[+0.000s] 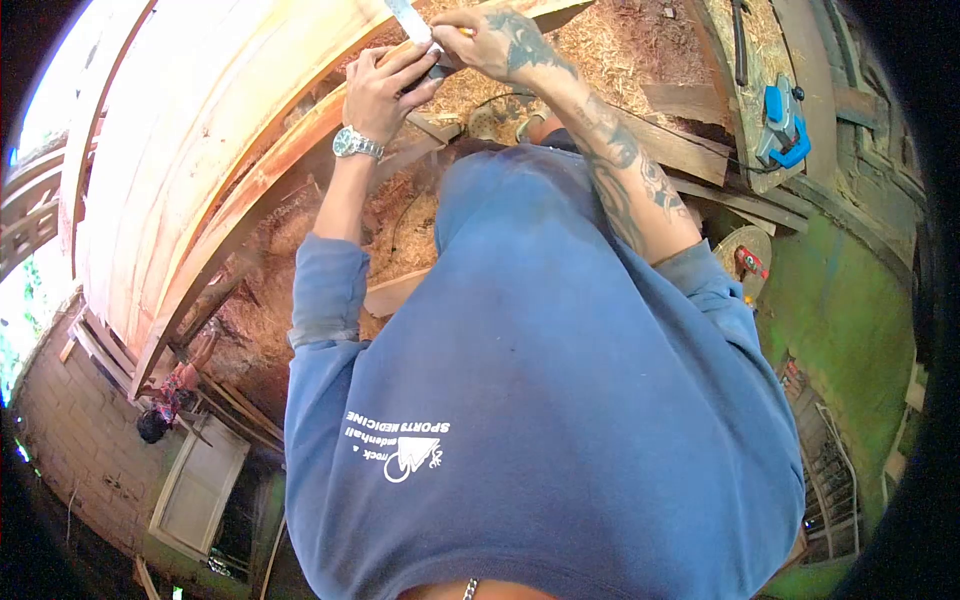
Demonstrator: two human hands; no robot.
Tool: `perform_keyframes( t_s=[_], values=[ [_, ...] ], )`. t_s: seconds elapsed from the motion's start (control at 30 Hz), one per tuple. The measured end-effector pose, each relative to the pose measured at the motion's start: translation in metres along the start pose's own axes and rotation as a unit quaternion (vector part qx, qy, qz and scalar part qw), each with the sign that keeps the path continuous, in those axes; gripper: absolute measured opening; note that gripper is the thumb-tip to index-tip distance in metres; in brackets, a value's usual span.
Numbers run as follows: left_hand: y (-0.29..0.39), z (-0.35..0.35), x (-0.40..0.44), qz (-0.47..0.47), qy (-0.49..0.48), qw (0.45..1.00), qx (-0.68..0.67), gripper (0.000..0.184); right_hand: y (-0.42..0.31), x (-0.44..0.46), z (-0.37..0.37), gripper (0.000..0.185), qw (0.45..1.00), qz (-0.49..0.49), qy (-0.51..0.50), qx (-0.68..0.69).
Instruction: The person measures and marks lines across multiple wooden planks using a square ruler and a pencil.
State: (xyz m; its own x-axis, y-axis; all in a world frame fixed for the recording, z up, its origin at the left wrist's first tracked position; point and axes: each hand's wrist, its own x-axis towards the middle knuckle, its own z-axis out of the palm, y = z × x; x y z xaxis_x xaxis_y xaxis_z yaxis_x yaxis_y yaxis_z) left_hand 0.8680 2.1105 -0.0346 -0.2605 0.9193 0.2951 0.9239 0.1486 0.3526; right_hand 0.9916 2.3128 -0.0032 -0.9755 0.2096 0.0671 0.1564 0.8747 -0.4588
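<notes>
Blue fabric sweatshirt (560, 380) nearest | our left hand (383, 88) grips flat silver metal rule (408, 18) | right hand (488, 42) pinches yellow pencil-like stick (466, 32) | we're likely marking; next stroke needs steady rule

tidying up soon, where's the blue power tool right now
In the head view, the blue power tool is at the right, on a sawdust-strewn board, right of and lower than the right hand.

Fisheye shot: blown-out upper left, dimmer below.
Daylight from left washes out pale planks (200, 130); edges bent, black vignette, brick wall (105, 440) shaded.
</notes>
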Motion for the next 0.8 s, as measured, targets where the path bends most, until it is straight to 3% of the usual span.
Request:
perform_keyframes(
  t_s=[0.03, 0.13, 0.17, 0.27, 0.3, 0.33, 0.4, 0.47, 0.53, 0.6, 0.67, 0.73, 0.8],
  values=[
    [-0.001, 0.000, 0.001, 0.002, 0.004, 1.000, -0.001, 0.045, -0.011, -0.006, -0.007, 0.036, 0.985, 0.098, 0.043, 0.136],
    [-0.003, 0.000, 0.000, 0.008, 0.009, 1.000, 0.001, 0.043, -0.007, -0.017, -0.019, 0.039, 0.983, 0.094, 0.006, 0.155],
    [-0.001, 0.000, 0.001, 0.006, 0.021, 1.000, 0.002, 0.041, -0.026, -0.012, -0.057, 0.042, 0.958, 0.186, -0.203, 0.075],
    [0.002, -0.002, 0.003, -0.005, 0.009, 1.000, 0.000, 0.040, -0.014, -0.031, -0.041, 0.043, 0.966, 0.172, -0.188, 0.037],
    [0.004, -0.001, 0.004, -0.002, 0.014, 1.000, -0.001, 0.039, -0.008, -0.035, -0.024, 0.057, 0.970, 0.194, -0.148, 0.022],
    [0.004, -0.003, 0.005, 0.001, 0.017, 1.000, -0.002, 0.039, -0.001, -0.037, -0.002, 0.061, 0.964, 0.226, -0.129, 0.059],
    [0.007, -0.006, 0.006, -0.002, 0.018, 1.000, -0.004, 0.038, 0.000, -0.045, 0.024, 0.059, 0.980, 0.120, 0.019, 0.158],
    [0.004, -0.003, 0.006, 0.005, 0.022, 1.000, -0.012, 0.038, -0.012, -0.036, 0.033, 0.056, 0.925, 0.218, -0.024, 0.310],
    [0.004, -0.005, 0.006, 0.019, 0.015, 1.000, -0.006, 0.041, -0.021, -0.032, 0.040, 0.043, 0.881, 0.284, -0.077, 0.371],
    [0.002, -0.009, 0.007, 0.034, 0.016, 0.999, -0.016, 0.044, -0.018, -0.034, 0.068, 0.042, 0.878, 0.254, -0.035, 0.404],
    [-0.003, -0.011, 0.007, -0.020, 0.038, 0.992, -0.120, 0.044, -0.020, -0.030, 0.086, 0.040, 0.849, 0.275, -0.012, 0.450],
    [0.006, -0.021, 0.017, -0.179, 0.123, 0.922, -0.321, 0.047, -0.032, -0.034, 0.079, 0.039, 0.843, 0.284, -0.032, 0.456],
    [-0.011, -0.015, 0.031, -0.319, 0.124, 0.866, -0.365, 0.047, -0.063, -0.043, 0.056, 0.038, 0.808, 0.277, -0.008, 0.520]
  ],
)
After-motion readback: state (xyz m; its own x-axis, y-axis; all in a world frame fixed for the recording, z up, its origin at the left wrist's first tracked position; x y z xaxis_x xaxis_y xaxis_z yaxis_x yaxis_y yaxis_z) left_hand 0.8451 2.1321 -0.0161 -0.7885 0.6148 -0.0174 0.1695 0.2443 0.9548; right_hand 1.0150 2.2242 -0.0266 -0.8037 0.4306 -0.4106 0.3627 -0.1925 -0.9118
